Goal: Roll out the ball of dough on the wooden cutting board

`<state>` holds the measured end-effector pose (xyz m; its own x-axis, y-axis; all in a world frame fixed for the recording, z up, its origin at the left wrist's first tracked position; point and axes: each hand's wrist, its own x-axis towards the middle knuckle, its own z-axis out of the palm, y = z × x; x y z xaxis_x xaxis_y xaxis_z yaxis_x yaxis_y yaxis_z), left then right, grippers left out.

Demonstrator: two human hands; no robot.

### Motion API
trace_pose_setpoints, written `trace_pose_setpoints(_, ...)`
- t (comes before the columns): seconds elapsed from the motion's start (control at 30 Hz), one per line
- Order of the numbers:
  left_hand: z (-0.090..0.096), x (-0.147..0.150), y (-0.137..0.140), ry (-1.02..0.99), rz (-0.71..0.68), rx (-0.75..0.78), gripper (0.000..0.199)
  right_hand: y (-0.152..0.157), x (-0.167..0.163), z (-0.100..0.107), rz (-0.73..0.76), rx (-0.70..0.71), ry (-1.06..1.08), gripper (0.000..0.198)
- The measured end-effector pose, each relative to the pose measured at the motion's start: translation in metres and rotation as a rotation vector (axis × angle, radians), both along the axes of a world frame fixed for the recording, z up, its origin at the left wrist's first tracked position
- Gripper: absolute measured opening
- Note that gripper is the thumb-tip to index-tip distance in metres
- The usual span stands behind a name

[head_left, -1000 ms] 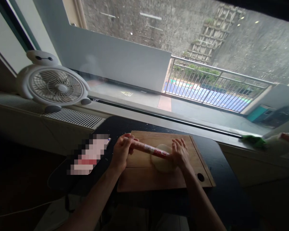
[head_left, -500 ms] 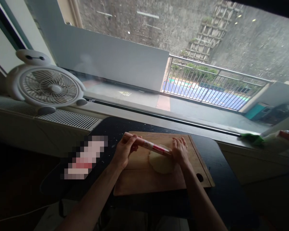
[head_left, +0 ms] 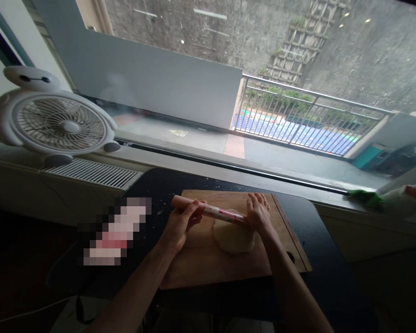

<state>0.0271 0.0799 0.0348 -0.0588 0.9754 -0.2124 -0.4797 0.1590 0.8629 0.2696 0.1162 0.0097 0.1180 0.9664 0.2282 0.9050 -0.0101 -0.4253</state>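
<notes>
A rolling pin (head_left: 217, 212) with red-and-white printing along it lies slantwise across the far part of a flat, pale round of dough (head_left: 234, 238). My left hand (head_left: 183, 224) is closed around the pin near its left end, the thumb along the top, and the wooden tip sticks out beyond it. Over the right end lies my right hand (head_left: 259, 212), its fingers bent across the pin and covering that tip. Under the dough is a wooden cutting board (head_left: 190, 263) with a dark hole near its right edge, partly behind my right forearm.
The board rests on a black table (head_left: 319, 240) with whitish specks at its far side. A blurred-out pinkish object (head_left: 119, 231) lies on the left. A white fan (head_left: 65, 122) stands on the sill by the window. Green cloth (head_left: 365, 198) sits at the right.
The pin has turned in place, its printing now facing up more, and its left end has shifted slightly left and nearer. Both hands stay on it. The view has tilted slightly.
</notes>
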Motion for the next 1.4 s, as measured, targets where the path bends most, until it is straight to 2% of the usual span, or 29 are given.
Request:
trace_pose_setpoints(0.1, -0.001, -0.004, 0.001, -0.044, 0.016, -0.008, 0.030, 0.049, -0.002, 0.011, 0.028, -0.074, -0.027, 0.045)
trace_pose_setpoints(0.17, -0.002, -0.010, -0.004, -0.068, 0.023, -0.018, 0.028, 0.063, -0.006, 0.015, 0.069, -0.060, -0.047, 0.043)
trace_pose_setpoints(0.23, -0.003, -0.017, -0.014, -0.078, 0.003, 0.008, 0.027, 0.056, -0.007, 0.013, 0.105, -0.018, -0.046, 0.043)
trace_pose_setpoints(0.37, -0.001, -0.025, -0.039, -0.021, -0.044, 0.095, 0.022, 0.013, 0.007, -0.002, 0.175, 0.062, 0.011, 0.046)
trace_pose_setpoints(0.43, 0.001, -0.026, -0.050, 0.030, -0.058, 0.094, 0.019, 0.002, 0.014, -0.006, 0.200, 0.074, 0.021, 0.046)
trace_pose_setpoints(0.5, 0.004, -0.027, -0.061, 0.070, -0.064, 0.065, 0.020, 0.009, 0.014, -0.005, 0.194, 0.059, 0.016, 0.046)
trace_pose_setpoints(0.63, 0.009, -0.025, -0.085, 0.224, -0.009, 0.022, 0.026, 0.062, -0.013, 0.005, 0.192, 0.018, -0.030, 0.046)
trace_pose_setpoints(0.77, 0.004, -0.022, -0.106, 0.437, 0.015, 0.119, 0.022, 0.099, -0.050, 0.013, 0.267, 0.044, -0.063, 0.039)
trace_pose_setpoints(0.87, -0.007, -0.020, -0.117, 0.479, 0.027, 0.165, 0.024, 0.093, -0.052, 0.013, 0.282, 0.131, -0.009, 0.037)
trace_pose_setpoints(0.97, -0.013, -0.016, -0.122, 0.461, 0.077, 0.143, 0.026, 0.067, -0.028, 0.003, 0.275, 0.210, 0.104, 0.041)
trace_pose_setpoints(1.07, -0.012, -0.009, -0.125, 0.449, 0.148, 0.139, 0.024, 0.047, -0.006, -0.007, 0.371, 0.007, 0.046, 0.043)
trace_pose_setpoints(1.13, -0.010, -0.005, -0.126, 0.440, 0.169, 0.141, 0.022, 0.047, -0.006, -0.005, 0.410, -0.111, -0.039, 0.043)
trace_pose_setpoints(1.33, -0.018, 0.001, -0.135, 0.476, 0.117, 0.198, 0.020, 0.088, -0.066, 0.014, 0.488, -0.174, -0.170, 0.042)
trace_pose_setpoints(1.4, -0.023, 0.001, -0.138, 0.536, 0.094, 0.266, 0.021, 0.090, -0.071, 0.014, 0.508, -0.158, -0.170, 0.043)
